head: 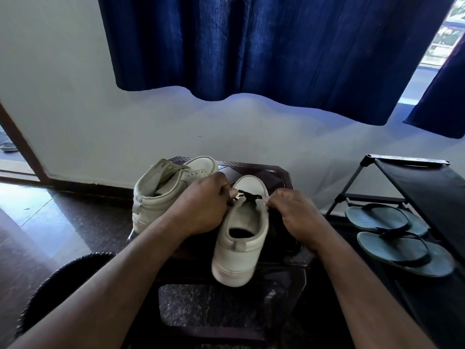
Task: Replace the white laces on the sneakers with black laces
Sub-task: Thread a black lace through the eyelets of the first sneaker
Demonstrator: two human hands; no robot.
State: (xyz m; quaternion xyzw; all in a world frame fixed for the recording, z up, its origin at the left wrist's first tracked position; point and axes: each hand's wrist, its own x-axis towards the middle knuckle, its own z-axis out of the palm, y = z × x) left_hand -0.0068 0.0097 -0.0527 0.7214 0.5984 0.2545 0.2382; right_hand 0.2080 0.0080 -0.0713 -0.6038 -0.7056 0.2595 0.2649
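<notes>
Tension matters: left hand (pixel 201 206) and right hand (pixel 298 215) each pinch black lace (pixel 247 195) on the near sneaker (pixel 239 250); uneven pulling could unthread one end.

Dark stool (pixel 276 177), far sneaker (pixel 161 195) on it; near sneaker (pixel 239 253) tilted

No text, brand or number can be read. The near sneaker (pixel 236 258) and the far left sneaker (pixel 156 197) show only plain pale surfaces, any marks too small to tell. The soles of the sandals (pixel 402 250) at right are unreadable. The bright strip in the window (pixel 445 34) at far right may hold signage, but it is too blurred to read.
</notes>
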